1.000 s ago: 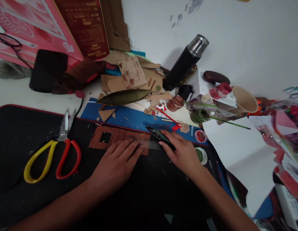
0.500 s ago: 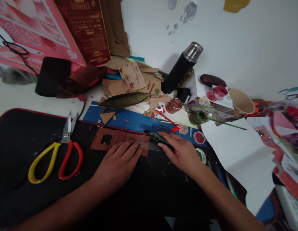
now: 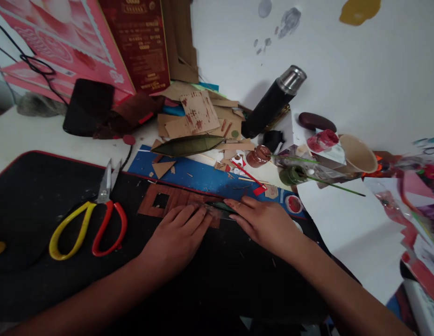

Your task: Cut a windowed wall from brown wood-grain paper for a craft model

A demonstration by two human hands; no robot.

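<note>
A brown painted piece of cardboard [image 3: 149, 205] with a square cut-out lies on the black mat. My left hand [image 3: 181, 228] is laid over it, fingers stretched flat and pressing down a clear ruler [image 3: 226, 214]. The fingers cover part of the ruler and cardboard. In my right hand [image 3: 264, 221] is a dark green utility knife [image 3: 220, 206], gripped low and slanted toward the left fingertips. Its front end lies over the cardboard along the ruler; whether the blade touches cannot be made out.
Scissors [image 3: 104, 193] with yellow and red handles lie open at left. Behind are a blue board [image 3: 199, 173] with scraps, a green boat-shaped piece [image 3: 188, 145], paint jars [image 3: 259, 155] and a black thermos [image 3: 269, 107]. White paper [image 3: 343, 224] spreads at right.
My right hand has brought the knife left along the ruler, closer to my left fingers. My left hand keeps its place on the ruler. The whole view has shifted slightly.
</note>
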